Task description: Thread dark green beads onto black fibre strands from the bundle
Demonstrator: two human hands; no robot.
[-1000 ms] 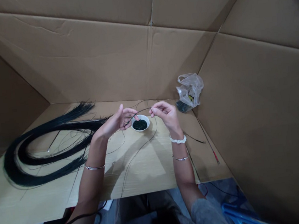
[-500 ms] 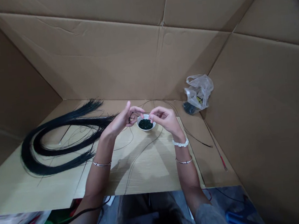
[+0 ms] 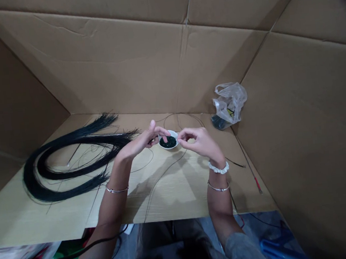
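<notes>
A small white bowl (image 3: pixel 170 148) stands in the middle of the table, holding tiny dark green pieces (image 3: pixel 167 143) that look like beads. Over its rim, my left hand (image 3: pixel 142 144) pinches a thin dark wire (image 3: pixel 173 137), with its thumb raised. My right hand (image 3: pixel 201 143) has thumb and fingertips pressed together at the right end of that wire, just right of the bowl. Whether a bead sits on the wire is too small to make out. Long thin wires trail in loops around the bowl and toward the table's front edge.
Curved bundles of dark strands (image 3: pixel 32 187) lie at the left. A clear plastic bag (image 3: pixel 232 100) with dark contents sits at the back right, near a thin red-ended rod (image 3: pixel 257 184). Cardboard walls (image 3: pixel 123 68) enclose the table (image 3: pixel 174 203). A blue plastic object (image 3: pixel 278 248) is below right.
My right hand has moved slightly right and nearer to me. My left hand's fingers have shifted right, over the bowl. The view has tilted slightly.
</notes>
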